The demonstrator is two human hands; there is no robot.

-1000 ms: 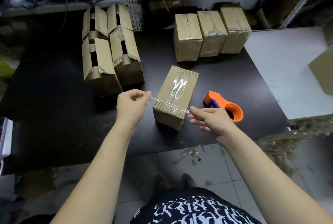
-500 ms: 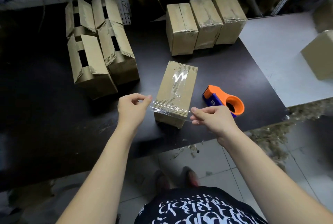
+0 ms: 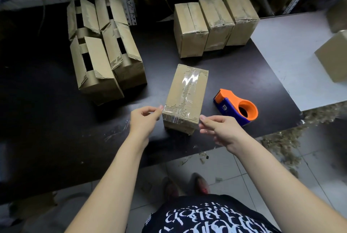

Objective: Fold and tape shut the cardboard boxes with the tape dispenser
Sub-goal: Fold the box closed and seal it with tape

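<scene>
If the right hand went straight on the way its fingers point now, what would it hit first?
The right hand points left at the near end of the box, so it would meet that box's right side first, where the tape strip it pinches folds over. They may already touch.

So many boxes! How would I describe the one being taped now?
On the dark table, look just left of the orange and blue tape dispenser. The brown cardboard box there stands alone between the left hand and right hand, which pinch a strip of clear tape across its near end; neighbouring boxes sit in groups.
</scene>
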